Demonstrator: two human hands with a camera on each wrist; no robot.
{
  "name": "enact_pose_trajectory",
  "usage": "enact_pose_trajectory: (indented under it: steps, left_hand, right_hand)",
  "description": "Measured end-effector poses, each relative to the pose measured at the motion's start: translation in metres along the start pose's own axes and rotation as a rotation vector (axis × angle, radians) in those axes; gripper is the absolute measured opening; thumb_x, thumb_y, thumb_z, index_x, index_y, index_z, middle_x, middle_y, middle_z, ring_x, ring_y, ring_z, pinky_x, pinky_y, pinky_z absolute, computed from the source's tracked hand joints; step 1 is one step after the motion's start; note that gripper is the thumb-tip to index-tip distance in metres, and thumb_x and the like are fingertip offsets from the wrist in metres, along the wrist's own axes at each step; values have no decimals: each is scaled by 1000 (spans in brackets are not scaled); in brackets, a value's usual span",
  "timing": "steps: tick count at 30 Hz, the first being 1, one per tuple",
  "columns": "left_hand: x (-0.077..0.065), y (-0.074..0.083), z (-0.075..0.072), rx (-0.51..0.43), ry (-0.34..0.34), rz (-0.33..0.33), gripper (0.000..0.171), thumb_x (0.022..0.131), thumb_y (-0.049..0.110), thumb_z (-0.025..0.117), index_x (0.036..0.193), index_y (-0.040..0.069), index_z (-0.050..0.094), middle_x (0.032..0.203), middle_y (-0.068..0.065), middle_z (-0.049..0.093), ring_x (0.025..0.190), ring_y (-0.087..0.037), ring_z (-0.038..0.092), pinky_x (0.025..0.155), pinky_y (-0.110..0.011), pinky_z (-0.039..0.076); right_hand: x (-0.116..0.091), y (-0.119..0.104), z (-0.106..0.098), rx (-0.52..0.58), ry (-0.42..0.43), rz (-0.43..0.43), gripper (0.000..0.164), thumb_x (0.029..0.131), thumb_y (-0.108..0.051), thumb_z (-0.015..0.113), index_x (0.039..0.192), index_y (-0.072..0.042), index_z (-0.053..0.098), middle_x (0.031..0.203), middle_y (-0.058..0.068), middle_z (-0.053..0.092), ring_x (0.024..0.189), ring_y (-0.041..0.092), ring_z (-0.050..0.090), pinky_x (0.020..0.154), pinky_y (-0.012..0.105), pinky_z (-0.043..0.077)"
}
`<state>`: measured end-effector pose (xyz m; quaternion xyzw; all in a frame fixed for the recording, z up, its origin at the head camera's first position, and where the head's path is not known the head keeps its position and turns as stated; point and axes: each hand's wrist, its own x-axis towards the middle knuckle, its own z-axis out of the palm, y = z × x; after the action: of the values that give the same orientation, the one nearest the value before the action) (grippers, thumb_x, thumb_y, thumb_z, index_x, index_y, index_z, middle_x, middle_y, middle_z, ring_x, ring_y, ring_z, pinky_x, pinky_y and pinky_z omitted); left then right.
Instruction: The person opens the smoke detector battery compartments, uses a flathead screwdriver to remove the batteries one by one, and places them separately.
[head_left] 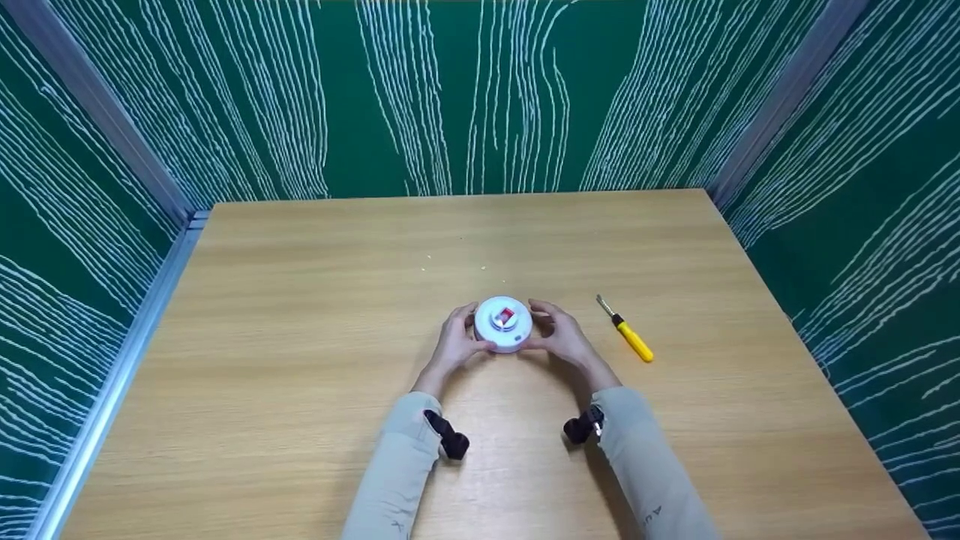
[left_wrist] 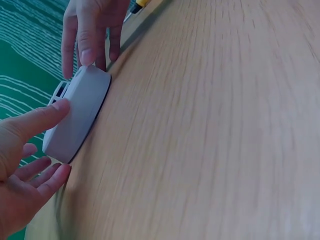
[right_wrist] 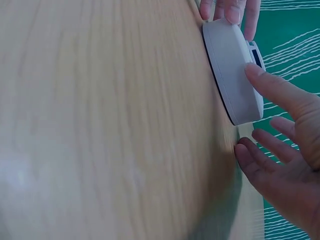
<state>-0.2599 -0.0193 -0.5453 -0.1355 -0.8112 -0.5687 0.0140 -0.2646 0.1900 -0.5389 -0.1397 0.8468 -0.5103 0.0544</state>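
Note:
A round white smoke detector (head_left: 492, 311) lies on the table between the two hands, its raised slotted middle facing up and showing something red. From its left side the left hand (head_left: 457, 339) holds it, with the thumb on the rim and the fingers round the edge. The right hand (head_left: 562, 335) holds the opposite side, thumb (right_wrist: 277, 90) against the side wall. Its other fingers curve round the far edge, where contact is hard to see. In the left wrist view, the detector's side wall (left_wrist: 75, 117) stands between both thumbs.
A screwdriver (head_left: 634, 337) with a yellow and black handle lies right of the right hand. Several tiny white bits (head_left: 428, 257) are scattered on the wooden table (head_left: 315, 300) beyond the hands. Green walls (head_left: 525, 97) with white lines enclose the back and sides.

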Motion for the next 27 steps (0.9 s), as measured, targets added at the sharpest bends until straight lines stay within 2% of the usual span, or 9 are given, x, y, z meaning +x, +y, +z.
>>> enact_pose_trajectory:
  steps: [8, 14, 17, 22, 27]
  left_hand:
    - [-1, -3, 1, 88, -29, -8, 82, 58, 9, 82, 125, -10, 40, 121, -22, 46, 114, -30, 42, 103, -33, 31]
    - [-4, -4, 3, 155, -12, -15, 84, 56, 9, 83, 126, -8, 40, 121, -21, 47, 113, -29, 42, 101, -34, 32]
    - [-4, -4, 4, 152, 1, -18, 83, 56, 7, 82, 126, -8, 41, 120, -22, 47, 112, -29, 43, 100, -35, 34]
    - [-4, -2, 6, 146, 10, -19, 81, 57, 7, 82, 125, -9, 41, 119, -21, 48, 109, -28, 45, 96, -35, 38]
    - [-4, -2, 6, 147, 16, -10, 80, 58, 7, 82, 125, -9, 42, 119, -21, 49, 112, -29, 44, 101, -34, 33]
  right_hand:
    - [2, 4, 5, -21, -14, -25, 81, 60, -9, 81, 128, 6, 39, 125, 23, 45, 117, 34, 40, 104, 40, 30]
    - [2, 9, 9, -5, -6, -65, 80, 60, -9, 81, 127, 6, 41, 125, 22, 46, 119, 32, 38, 106, 39, 24]
    - [2, 10, 10, 15, 7, -64, 80, 59, -6, 81, 127, 6, 40, 126, 23, 44, 120, 33, 36, 107, 39, 23]
    - [3, 8, 11, -22, 28, -41, 81, 58, -6, 81, 128, 4, 41, 126, 20, 45, 120, 30, 38, 107, 37, 23]
    - [2, 7, 11, -37, 36, -36, 79, 58, -5, 81, 127, 3, 42, 125, 19, 47, 118, 30, 39, 107, 37, 24]
